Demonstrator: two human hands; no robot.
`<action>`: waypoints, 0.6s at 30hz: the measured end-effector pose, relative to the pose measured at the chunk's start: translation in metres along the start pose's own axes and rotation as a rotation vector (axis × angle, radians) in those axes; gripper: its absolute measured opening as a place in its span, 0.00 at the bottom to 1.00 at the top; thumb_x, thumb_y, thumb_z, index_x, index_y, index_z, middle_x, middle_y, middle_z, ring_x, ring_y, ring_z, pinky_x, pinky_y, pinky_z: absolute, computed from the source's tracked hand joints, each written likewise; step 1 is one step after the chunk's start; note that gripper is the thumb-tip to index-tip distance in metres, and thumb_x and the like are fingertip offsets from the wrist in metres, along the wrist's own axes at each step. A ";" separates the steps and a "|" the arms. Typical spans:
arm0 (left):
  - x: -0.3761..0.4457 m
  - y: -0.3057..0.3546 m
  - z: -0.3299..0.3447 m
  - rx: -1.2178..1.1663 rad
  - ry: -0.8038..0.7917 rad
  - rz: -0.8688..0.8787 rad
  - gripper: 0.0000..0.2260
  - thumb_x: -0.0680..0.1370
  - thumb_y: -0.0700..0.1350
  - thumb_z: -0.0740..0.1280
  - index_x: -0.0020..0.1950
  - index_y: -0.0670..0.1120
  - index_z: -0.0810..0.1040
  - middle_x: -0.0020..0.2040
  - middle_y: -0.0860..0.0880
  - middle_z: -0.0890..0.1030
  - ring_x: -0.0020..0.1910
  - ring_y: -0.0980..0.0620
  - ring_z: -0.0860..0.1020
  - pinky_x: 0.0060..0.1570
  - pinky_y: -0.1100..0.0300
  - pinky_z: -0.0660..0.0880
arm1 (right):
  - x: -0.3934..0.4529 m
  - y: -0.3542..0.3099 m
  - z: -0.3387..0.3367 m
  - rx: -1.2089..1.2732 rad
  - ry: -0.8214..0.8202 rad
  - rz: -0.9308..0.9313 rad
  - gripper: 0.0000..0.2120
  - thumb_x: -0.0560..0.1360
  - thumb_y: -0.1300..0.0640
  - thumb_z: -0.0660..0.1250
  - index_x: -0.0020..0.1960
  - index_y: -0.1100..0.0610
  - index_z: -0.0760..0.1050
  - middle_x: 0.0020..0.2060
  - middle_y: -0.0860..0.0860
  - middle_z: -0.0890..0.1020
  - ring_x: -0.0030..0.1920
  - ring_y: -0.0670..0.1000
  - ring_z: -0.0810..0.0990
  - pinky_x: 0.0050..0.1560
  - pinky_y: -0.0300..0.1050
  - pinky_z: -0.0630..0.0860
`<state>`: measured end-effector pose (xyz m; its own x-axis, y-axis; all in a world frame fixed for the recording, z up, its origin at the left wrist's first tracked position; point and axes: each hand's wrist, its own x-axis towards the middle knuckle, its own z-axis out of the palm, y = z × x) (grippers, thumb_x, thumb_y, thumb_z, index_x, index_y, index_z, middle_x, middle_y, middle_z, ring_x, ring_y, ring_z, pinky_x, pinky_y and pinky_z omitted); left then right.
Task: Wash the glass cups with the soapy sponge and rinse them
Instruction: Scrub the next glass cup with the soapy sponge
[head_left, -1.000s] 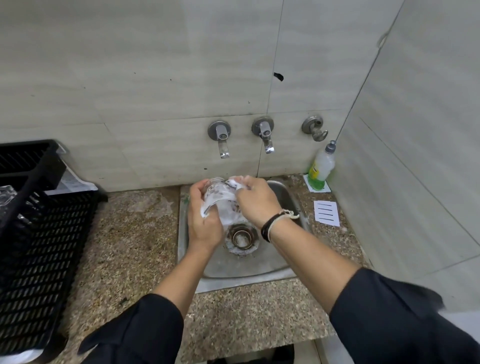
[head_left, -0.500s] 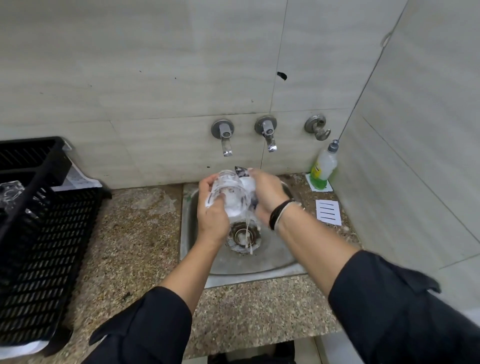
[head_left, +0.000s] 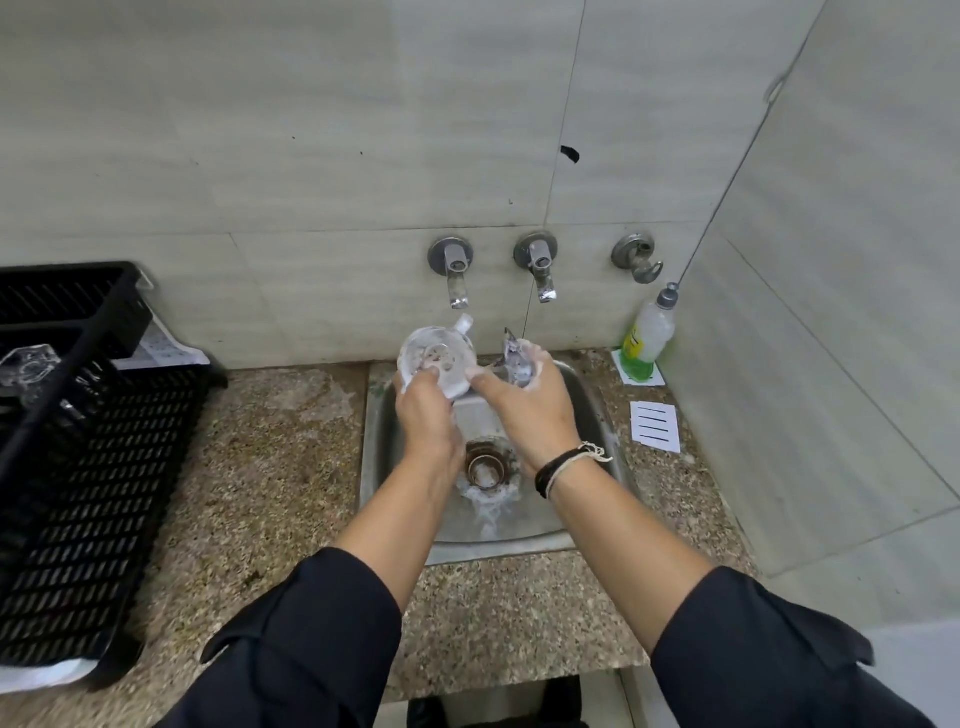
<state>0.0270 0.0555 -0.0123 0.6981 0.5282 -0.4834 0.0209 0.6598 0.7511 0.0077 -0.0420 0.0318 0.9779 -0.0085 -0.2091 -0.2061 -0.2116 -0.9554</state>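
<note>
Separated since a moment ago, left hand (head_left: 427, 415) is gripping the soapy glass cup (head_left: 437, 359) (mouth toward camera) while right hand (head_left: 524, 400) is clutching the sponge (head_left: 514, 358) beside it.

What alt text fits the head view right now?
Over a steel sink, the left hand grips a soapy glass cup beneath the left tap, while the right hand holds a sudsy sponge beside it.

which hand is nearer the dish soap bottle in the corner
Right. The right hand is over the sink, on the side toward the dish soap bottle; the left hand, holding the glass cup, is farther away on the opposite side.
</note>
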 end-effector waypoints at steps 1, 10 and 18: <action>-0.006 -0.002 -0.001 0.001 -0.017 -0.017 0.15 0.81 0.36 0.60 0.66 0.37 0.76 0.56 0.37 0.83 0.47 0.44 0.85 0.35 0.60 0.80 | -0.005 0.001 0.002 -0.070 -0.022 -0.045 0.31 0.71 0.52 0.76 0.71 0.51 0.69 0.58 0.43 0.78 0.58 0.44 0.78 0.65 0.44 0.74; -0.025 -0.002 -0.001 0.086 -0.120 0.000 0.09 0.80 0.33 0.59 0.51 0.38 0.80 0.38 0.45 0.83 0.33 0.53 0.83 0.32 0.63 0.78 | -0.017 0.002 0.021 -0.266 -0.047 -0.103 0.20 0.79 0.51 0.62 0.70 0.53 0.69 0.57 0.54 0.82 0.56 0.55 0.81 0.54 0.45 0.75; -0.031 0.001 0.005 0.151 -0.214 0.035 0.10 0.84 0.36 0.58 0.56 0.41 0.79 0.45 0.51 0.82 0.45 0.53 0.80 0.46 0.63 0.80 | -0.012 -0.012 0.026 -0.235 0.026 -0.182 0.18 0.80 0.55 0.63 0.69 0.57 0.70 0.61 0.55 0.81 0.61 0.55 0.79 0.57 0.42 0.72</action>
<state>0.0090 0.0372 0.0056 0.8353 0.4138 -0.3619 0.0893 0.5475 0.8321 -0.0029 -0.0139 0.0401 0.9992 0.0258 -0.0306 -0.0164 -0.4327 -0.9014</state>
